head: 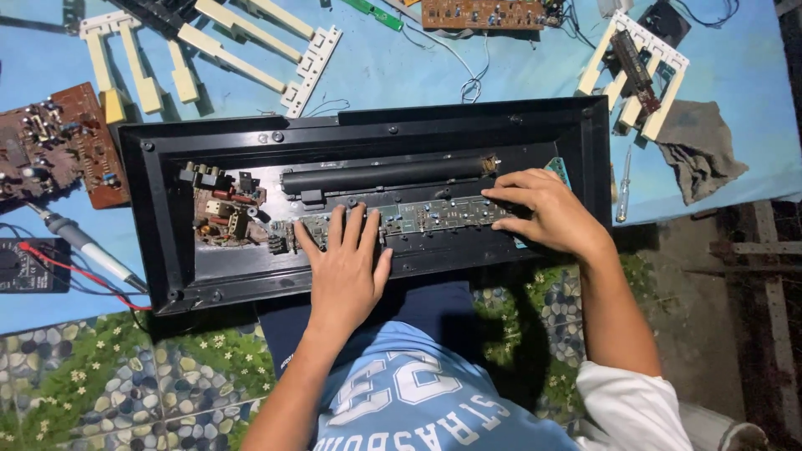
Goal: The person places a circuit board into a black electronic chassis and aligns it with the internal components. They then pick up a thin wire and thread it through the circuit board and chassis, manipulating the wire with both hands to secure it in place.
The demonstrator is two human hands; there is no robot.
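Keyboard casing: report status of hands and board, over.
Left hand flat on long green circuit board inside black keyboard casing. Right hand pressing board's right end. Nothing gripped. Soldering iron clear, outside the casing.

Bright, even overhead light, soft short shadows under both hands, mild glare on the desk (401,71), dim right edge, sharp focus throughout

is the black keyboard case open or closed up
Open: the black case lies with its inside exposed, the green circuit board bare under the left hand and right hand.
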